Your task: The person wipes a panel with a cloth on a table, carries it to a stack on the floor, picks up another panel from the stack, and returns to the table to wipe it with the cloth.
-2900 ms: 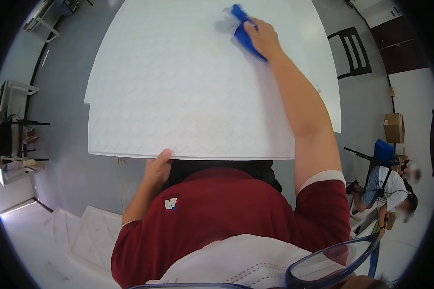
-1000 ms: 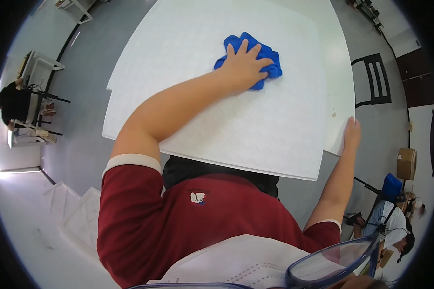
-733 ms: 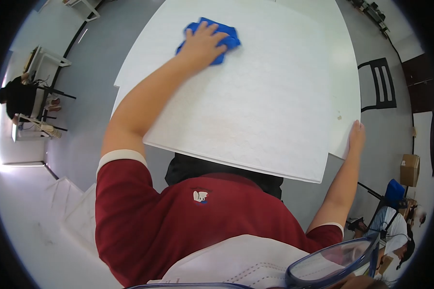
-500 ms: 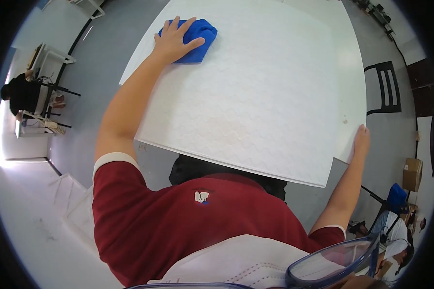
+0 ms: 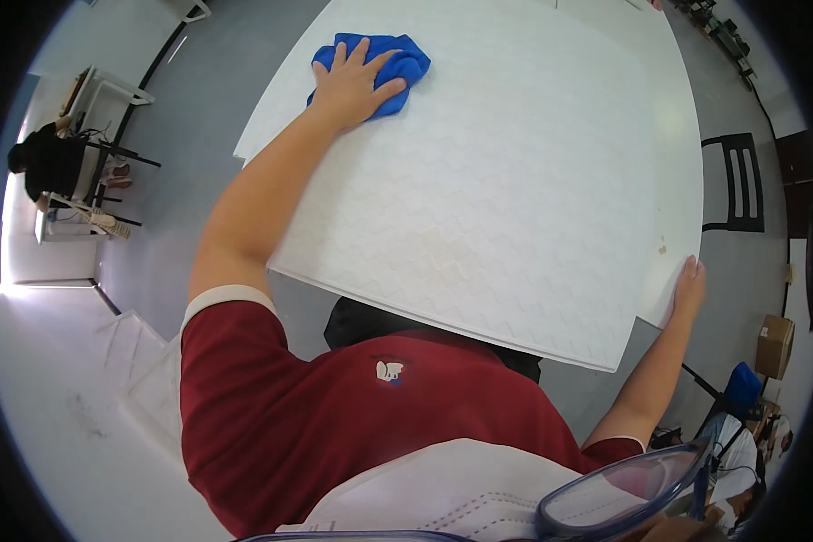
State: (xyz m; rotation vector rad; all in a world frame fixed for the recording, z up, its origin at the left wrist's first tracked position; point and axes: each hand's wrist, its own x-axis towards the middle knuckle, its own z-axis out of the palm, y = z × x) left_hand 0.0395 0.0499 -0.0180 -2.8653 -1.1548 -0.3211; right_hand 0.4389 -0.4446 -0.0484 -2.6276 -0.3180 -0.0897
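Note:
Palm down, my left hand (image 5: pixel 348 90) presses a crumpled blue cloth (image 5: pixel 408 65) flat against a large white patterned panel (image 5: pixel 479 208), near its far left part. Its fingers are spread over the cloth. The panel lies on a white table (image 5: pixel 673 190), whose smooth top shows along the right side with a small brownish mark. At the table's right edge, near its front corner, my right hand (image 5: pixel 689 287) grips the rim with its fingers together; part of that hand is hidden by the angle.
Right of the table stands a black chair (image 5: pixel 741 183). A cardboard box (image 5: pixel 774 347) and a blue object (image 5: pixel 743 388) are at the lower right. At the far left a person in black (image 5: pixel 54 165) sits by a white desk. Part of another person's hand shows at the top right.
Earlier my right hand held the cloth and my left hand was at the panel's front edge; they have swapped. Lately the cloth went left under my left hand, then slightly back right.

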